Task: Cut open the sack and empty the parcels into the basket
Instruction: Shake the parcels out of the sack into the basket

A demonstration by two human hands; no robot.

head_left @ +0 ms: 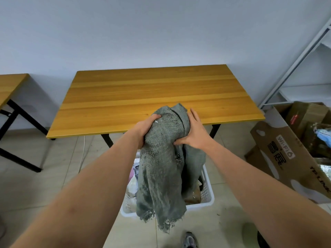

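A limp grey-green woven sack [162, 172] hangs upside down in front of me, its frayed cut edge dangling at the bottom. My left hand [145, 128] grips the sack's bunched top on the left side. My right hand [194, 131] presses and holds the same bunch from the right, fingers spread over the fabric. Below the sack stands a white perforated plastic basket [207, 192] on the floor. Parcels [131, 187] in pale wrapping and a brown one [194, 195] lie inside it, mostly hidden behind the sack.
A wooden table [152, 93] with black legs stands just beyond the basket. A second table [10, 86] is at the left. Open cardboard boxes [286, 154] and a white metal shelf [304, 56] crowd the right. My shoe [190, 240] shows on the tiled floor.
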